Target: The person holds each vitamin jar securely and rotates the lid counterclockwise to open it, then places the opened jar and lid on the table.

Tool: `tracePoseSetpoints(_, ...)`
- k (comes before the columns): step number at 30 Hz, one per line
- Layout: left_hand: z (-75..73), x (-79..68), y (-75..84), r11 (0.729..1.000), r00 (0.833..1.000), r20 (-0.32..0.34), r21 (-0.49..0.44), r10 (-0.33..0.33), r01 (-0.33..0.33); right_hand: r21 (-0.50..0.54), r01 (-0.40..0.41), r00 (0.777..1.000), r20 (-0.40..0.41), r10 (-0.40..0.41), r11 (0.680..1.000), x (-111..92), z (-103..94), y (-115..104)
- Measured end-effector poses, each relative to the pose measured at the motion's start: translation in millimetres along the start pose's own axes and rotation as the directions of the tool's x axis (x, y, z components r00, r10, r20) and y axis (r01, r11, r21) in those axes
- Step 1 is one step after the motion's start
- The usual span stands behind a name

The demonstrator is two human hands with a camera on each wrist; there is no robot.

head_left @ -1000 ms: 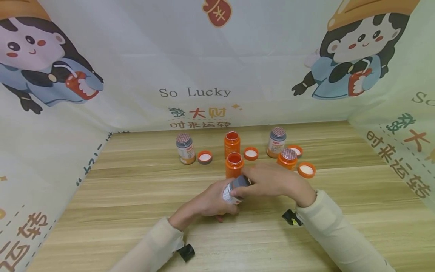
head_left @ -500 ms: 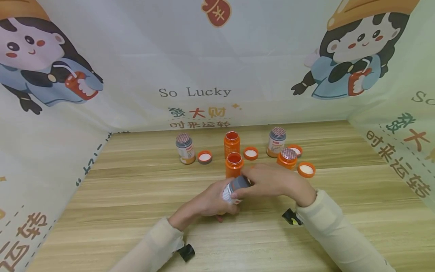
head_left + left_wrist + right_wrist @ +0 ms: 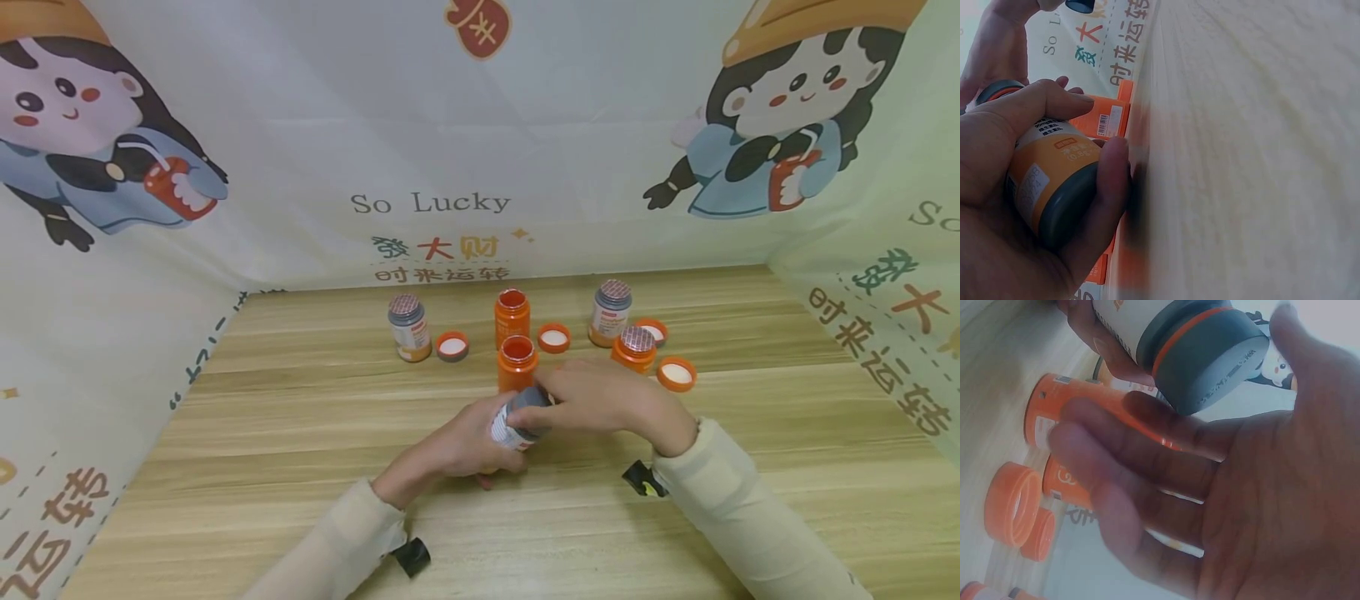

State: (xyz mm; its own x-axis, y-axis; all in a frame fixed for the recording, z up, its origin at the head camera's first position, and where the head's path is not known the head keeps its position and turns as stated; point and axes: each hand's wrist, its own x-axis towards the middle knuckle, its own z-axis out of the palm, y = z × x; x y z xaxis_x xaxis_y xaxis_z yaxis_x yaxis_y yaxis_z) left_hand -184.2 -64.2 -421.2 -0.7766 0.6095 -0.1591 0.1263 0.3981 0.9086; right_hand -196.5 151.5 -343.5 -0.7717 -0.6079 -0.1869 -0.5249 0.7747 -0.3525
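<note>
My left hand [image 3: 474,439] grips a small pill bottle [image 3: 509,428] with a white and orange label, holding it tilted above the table. In the left wrist view the fingers wrap the bottle [image 3: 1054,165] around its middle, and its dark grey base shows. My right hand [image 3: 603,396] is at the dark grey cap [image 3: 534,402], thumb across it on one side and fingers on the other. From the right wrist view, the cap [image 3: 1216,362] sits on the bottle neck above an orange ring, between the thumb and index finger; the other fingers are loosely bent.
Behind the hands stand orange bottles [image 3: 517,371] with red insides, a foil-sealed grey bottle [image 3: 410,329] at left, another grey bottle [image 3: 611,318] and a sealed orange bottle [image 3: 634,357] at right. Several loose caps, including an orange cap [image 3: 677,375], lie beside them on the wooden table [image 3: 300,417].
The right thumb has shifted over the cap, farther across its side. The left hand and bottle stay in place, and the standing bottles have not moved.
</note>
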Motion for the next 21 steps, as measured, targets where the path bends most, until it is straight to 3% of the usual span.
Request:
tracePoseSetpoints(6,-0.2,-0.1,-0.3,1.0,1.0,-0.001,0.005,-0.007,0.007,0.002,-0.013,1.0,0.02,0.013,1.0,1.1,1.0,-1.2)
tracePoseSetpoints(14,-0.3,-0.1,-0.8,1.0,1.0,0.0,-0.002,0.005,-0.005,0.009,0.063,0.998,0.022,-0.063,0.998,1.1,0.2,0.3)
tracePoseSetpoints(21,0.9,-0.3,-0.7,1.0,1.0,-0.007,-0.002,-0.007,0.007,0.035,0.042,0.999,0.021,-0.043,0.998,0.8,-1.1,2.5)
